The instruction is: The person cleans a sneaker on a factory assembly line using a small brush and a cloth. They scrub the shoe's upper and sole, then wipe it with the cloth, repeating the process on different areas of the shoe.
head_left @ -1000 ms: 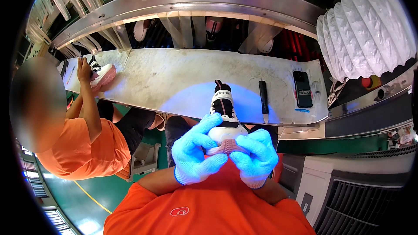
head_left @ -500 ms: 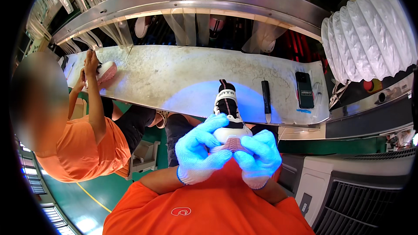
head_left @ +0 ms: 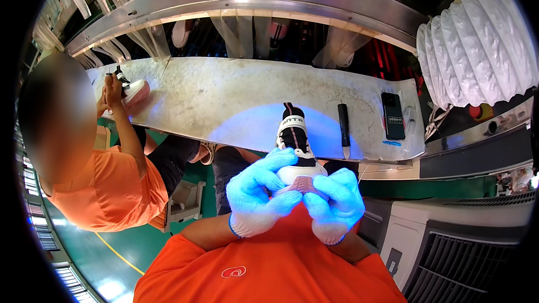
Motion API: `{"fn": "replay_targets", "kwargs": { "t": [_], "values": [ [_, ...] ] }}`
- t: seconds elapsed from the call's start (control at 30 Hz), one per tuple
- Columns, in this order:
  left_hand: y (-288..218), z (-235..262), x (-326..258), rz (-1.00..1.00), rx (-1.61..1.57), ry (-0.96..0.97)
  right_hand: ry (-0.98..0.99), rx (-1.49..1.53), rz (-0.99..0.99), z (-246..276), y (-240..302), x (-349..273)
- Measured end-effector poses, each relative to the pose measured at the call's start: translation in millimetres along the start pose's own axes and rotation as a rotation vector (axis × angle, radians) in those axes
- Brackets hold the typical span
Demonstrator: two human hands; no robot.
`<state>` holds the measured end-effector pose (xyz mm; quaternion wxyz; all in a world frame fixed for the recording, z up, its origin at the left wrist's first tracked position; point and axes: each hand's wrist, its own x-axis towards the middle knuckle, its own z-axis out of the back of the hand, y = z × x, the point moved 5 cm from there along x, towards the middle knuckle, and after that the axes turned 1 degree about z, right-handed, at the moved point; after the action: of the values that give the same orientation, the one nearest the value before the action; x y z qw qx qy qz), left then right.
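Left hand (head_left: 258, 193) and right hand (head_left: 337, 202) pinch the pink outsole (head_left: 304, 184) at the toe of the black-and-white sneaker (head_left: 293, 134) between them, outsole apparently already seated, fit along covered sides not visible, black-handled knife (head_left: 343, 125) untouched beyond right hand.

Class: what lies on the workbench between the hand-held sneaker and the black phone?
A black-handled tool with a pale tip lies between the sneaker and the black phone, as the head view shows.
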<state>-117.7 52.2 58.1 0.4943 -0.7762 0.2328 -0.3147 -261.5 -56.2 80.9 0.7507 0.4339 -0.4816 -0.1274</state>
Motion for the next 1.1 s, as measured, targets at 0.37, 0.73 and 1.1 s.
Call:
{"fn": "replay_targets", "kwargs": {
  "t": [0.37,0.73,1.1],
  "values": [
    [-1,-1,4,-0.093,0.045,0.049,0.008,0.037,0.022,3,-3,0],
    [-8,8,21,-0.003,0.136,0.285,-0.128,0.236,-0.354,2,-24,-22],
    [-4,-3,46,0.018,0.345,0.536,0.056,-0.029,-0.117,7,-3,11]
  ]
}}
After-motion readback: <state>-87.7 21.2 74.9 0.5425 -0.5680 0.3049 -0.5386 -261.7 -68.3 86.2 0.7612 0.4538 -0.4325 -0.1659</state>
